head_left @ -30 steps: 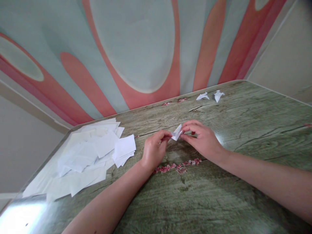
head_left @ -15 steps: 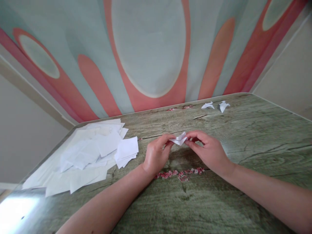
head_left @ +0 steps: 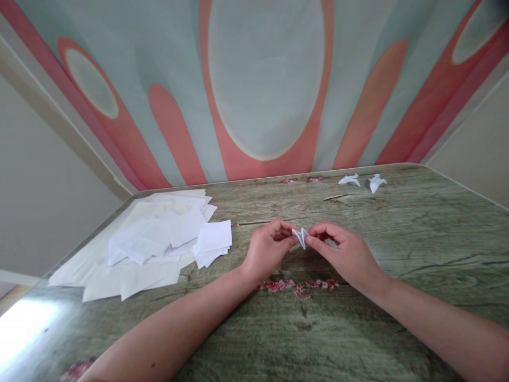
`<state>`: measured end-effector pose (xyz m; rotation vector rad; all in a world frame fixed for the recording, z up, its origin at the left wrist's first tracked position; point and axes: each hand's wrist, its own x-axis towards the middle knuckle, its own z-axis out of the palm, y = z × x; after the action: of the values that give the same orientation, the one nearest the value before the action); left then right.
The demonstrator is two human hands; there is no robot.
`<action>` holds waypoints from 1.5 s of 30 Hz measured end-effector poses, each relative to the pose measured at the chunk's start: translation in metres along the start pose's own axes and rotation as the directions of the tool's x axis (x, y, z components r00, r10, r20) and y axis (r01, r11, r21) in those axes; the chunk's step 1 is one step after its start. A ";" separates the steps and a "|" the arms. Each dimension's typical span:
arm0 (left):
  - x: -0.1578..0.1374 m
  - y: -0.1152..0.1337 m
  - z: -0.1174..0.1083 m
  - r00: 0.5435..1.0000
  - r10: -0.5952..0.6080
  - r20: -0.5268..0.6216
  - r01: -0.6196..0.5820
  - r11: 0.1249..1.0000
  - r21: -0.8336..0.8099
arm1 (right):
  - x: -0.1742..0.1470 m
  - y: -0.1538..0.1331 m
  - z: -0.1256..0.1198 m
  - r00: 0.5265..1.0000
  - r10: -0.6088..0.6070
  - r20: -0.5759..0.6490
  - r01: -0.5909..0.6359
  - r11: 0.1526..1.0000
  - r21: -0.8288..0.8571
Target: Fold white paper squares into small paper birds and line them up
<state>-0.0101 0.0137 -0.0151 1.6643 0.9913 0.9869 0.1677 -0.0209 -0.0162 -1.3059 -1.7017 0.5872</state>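
Note:
Between my two hands is a small white folded paper [head_left: 301, 237], bent into a zigzag with its narrow edges facing me. My left hand [head_left: 270, 246] pinches its left side between thumb and fingers. My right hand [head_left: 344, 254] pinches the right side the same way. Both hands are just above the wood-patterned table [head_left: 318, 329]. The fingertips cover the outer ends of the paper.
A small stack of white paper squares [head_left: 213, 237] lies left of my hands, beside a wide spread of loose white sheets [head_left: 135, 281]. Near the far edge sit two folded paper figures [head_left: 350, 180]. A wall with a painted pattern [head_left: 266, 79] rises behind the table.
The folded paper has gone from a wider, opened shape to a narrower zigzag with its sides pressed closer. Both hands still hold it. The whole view has shifted slightly.

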 end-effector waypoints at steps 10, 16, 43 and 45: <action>-0.002 0.007 0.004 0.995 -0.090 0.038 0.095 0.982 -0.162 | -0.002 -0.004 0.002 0.996 0.072 0.048 -0.074 0.996 0.046; -0.003 0.003 0.006 0.989 -0.135 0.053 0.142 0.976 -0.166 | -0.001 -0.005 0.004 0.977 0.181 0.111 -0.191 0.978 0.084; -0.005 0.006 0.007 0.969 -0.200 0.146 0.214 0.973 -0.089 | 0.003 0.014 0.010 0.925 0.266 0.269 -0.368 0.798 0.476; -0.005 0.005 0.008 0.962 -0.218 0.167 0.238 0.965 -0.112 | 0.003 0.014 0.011 0.932 0.271 0.243 -0.357 0.809 0.468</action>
<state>-0.0037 0.0052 -0.0132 1.4562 0.9693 0.7429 0.1658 -0.0119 -0.0316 -1.1737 -1.3220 1.2796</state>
